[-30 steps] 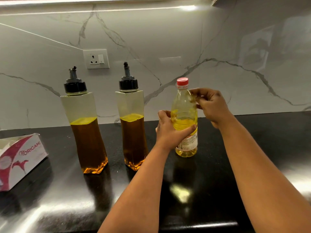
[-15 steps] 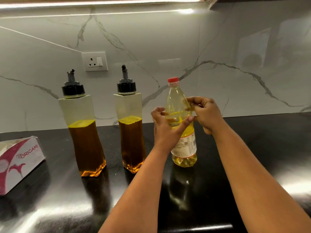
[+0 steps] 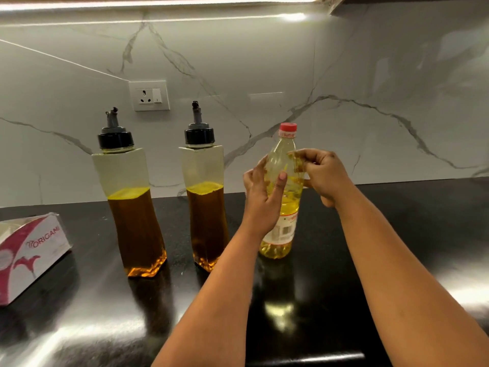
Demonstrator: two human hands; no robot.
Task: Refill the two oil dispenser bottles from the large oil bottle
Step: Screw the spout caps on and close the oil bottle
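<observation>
Large oil bottle (image 3: 281,197): shifted left along the black countertop (image 3: 397,234) — now nearer the right dispenser bottle (image 3: 205,205).
Left hand (image 3: 260,197): thumb climbed the bottle's front.
Right hand (image 3: 321,174): moved from beside the neck to the shoulder — fingertips pinched there.

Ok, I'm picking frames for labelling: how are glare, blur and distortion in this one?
Head view: the strip light throws bright glare patches on the glossy black counter; wide-angle bending curves the wall edges; the large oil bottle and both dispensers stay readable, with slight softness around the right hand.
</observation>
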